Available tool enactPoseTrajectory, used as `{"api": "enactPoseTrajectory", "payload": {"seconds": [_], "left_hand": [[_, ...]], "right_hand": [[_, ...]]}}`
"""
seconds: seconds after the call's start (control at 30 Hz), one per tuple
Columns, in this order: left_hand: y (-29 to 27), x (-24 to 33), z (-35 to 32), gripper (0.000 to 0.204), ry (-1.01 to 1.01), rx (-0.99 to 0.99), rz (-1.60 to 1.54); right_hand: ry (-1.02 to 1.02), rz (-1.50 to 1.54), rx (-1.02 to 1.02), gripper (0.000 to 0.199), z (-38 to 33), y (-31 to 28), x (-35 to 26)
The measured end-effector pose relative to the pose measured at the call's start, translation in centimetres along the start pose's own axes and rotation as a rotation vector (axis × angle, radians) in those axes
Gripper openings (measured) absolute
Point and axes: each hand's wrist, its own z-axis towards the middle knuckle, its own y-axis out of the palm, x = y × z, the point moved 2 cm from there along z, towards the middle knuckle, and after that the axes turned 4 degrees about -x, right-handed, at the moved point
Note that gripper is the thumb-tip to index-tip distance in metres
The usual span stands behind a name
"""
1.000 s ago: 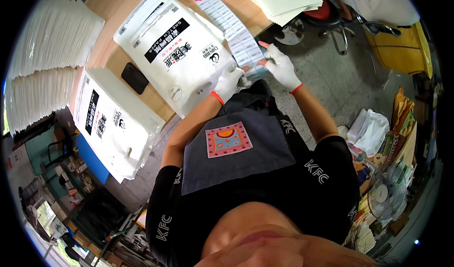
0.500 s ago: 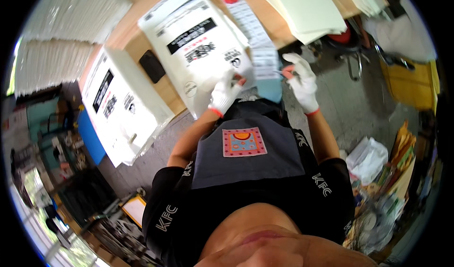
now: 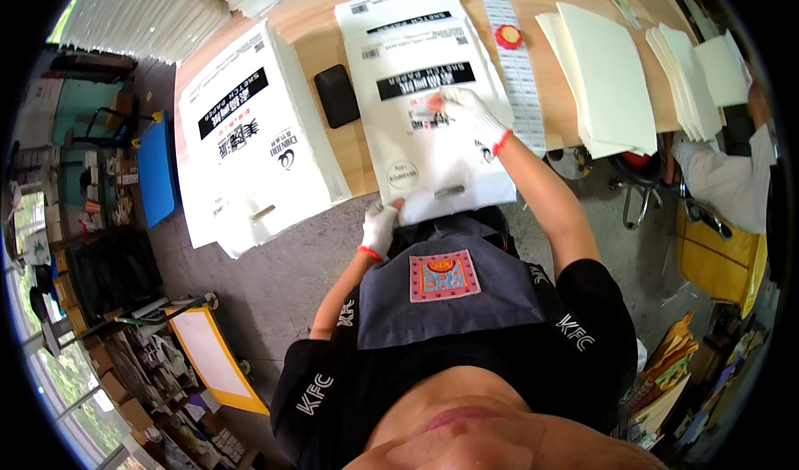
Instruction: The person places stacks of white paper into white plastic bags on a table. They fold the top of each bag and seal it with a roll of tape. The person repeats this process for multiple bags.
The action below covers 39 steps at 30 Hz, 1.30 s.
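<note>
My right hand lies flat and open on the middle of the white printed bag, fingertips pressing a small label there, nothing clasped. My left hand has a closed grip on the bag's near edge, which hangs past the counter. If I let that edge go slack, the glossy bag could slide off toward my apron. Pressing unevenly could skew or crease the label. The black pad sits just beside the bag.
</note>
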Motion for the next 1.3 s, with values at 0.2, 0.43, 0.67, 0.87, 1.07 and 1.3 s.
{"api": "enactPoseTrajectory", "payload": {"seconds": [0.2, 0.43, 0.67, 0.87, 1.07, 1.3], "left_hand": [[-1.1, -0.9, -4.6, 0.019, -0.021, 0.076, 0.025], [-2.2, -2.5, -3.8, 0.031, -0.056, 0.026, 0.066], [-3.5, -1.4, -1.5, 0.030, -0.123, -0.045, -0.034], [-1.0, 5.3, -3.3, 0.044, 0.119, 0.051, 0.356], [1.1, 12.3, -6.9, 0.039, 0.632, 0.120, 0.501], [-6.9, 18.9, -15.5, 0.037, 0.896, 0.441, 0.409]], "right_hand": [[0.106, -0.697, 0.063, 0.013, 12.6, 4.1, 0.8], [0.087, -1.344, 0.354, 0.021, 17.9, 4.9, 0.8], [-0.225, -0.990, 0.513, 0.040, 17.6, 0.8, 3.1], [0.000, -1.287, 0.388, 0.027, -1.1, 0.5, -3.2], [0.224, -0.375, 0.206, 0.042, -15.2, -4.4, 9.3], [0.122, -0.187, -0.002, 0.028, -3.9, 8.7, 1.6]]}}
